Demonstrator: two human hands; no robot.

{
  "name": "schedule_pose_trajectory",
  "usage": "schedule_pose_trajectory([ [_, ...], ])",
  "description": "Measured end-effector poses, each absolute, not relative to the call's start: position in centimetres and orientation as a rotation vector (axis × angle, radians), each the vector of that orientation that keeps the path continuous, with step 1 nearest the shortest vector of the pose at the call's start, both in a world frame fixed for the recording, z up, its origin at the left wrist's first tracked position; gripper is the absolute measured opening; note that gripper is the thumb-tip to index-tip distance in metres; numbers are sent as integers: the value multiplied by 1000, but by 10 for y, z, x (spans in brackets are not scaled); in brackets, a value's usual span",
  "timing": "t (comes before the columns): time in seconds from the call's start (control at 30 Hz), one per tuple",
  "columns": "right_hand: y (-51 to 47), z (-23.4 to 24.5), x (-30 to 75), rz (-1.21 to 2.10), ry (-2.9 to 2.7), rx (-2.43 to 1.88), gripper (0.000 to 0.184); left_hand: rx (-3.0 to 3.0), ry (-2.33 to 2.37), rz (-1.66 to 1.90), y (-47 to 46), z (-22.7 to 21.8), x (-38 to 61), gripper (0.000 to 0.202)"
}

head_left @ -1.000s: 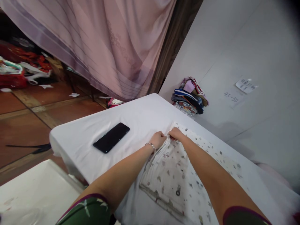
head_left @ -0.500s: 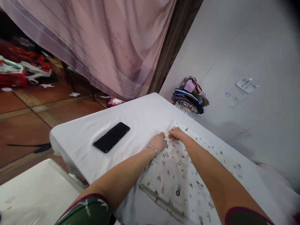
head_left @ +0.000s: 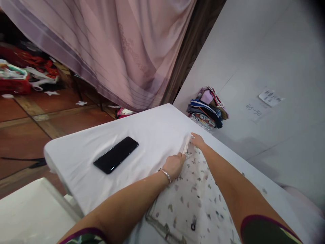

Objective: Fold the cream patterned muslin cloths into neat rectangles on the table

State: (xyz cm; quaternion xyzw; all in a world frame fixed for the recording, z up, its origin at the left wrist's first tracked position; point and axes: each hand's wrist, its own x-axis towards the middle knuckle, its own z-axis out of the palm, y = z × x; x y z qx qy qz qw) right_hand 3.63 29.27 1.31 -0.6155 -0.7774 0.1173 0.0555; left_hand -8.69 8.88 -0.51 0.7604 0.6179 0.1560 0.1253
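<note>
A white cloth with a small leaf-and-animal print lies in folded layers on the white-covered table. My left hand, with a silver bracelet on its wrist, is closed on the cloth's left edge. Farther up the same edge, my right hand pinches the far corner. Between the two hands the edge is slightly lifted and shows several stacked layers. Part of the cloth is hidden under my right forearm. Left of the cloth, a black phone lies flat.
A pile of folded clothes stands at the table's far edge against the white wall, which bears a paper note. A pink curtain hangs behind. At lower left is a white surface; a red basket sits on the tiled floor.
My right hand has moved away from my left along the cloth's edge, up to the far corner. The edge between them is now stretched and raised. The view has shifted slightly.
</note>
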Motion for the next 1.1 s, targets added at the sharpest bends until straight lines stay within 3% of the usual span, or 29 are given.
schedule_pose_trajectory([
  [0.17,308,5,36,394,-2417,-1899,71,2221,1808,449,90,-8,-86,29],
  [0.37,320,3,37,403,-2384,-1898,51,2208,1793,433,90,-9,-85,28],
  [0.6,318,5,42,662,-2316,-1889,32,2216,1812,414,91,-12,-84,28],
  [0.9,334,2,38,788,-2311,-1843,29,2196,1818,386,91,-9,-85,24],
  [1.1,342,-2,37,785,-2327,-1880,39,2176,1821,386,91,-8,-85,26],
])
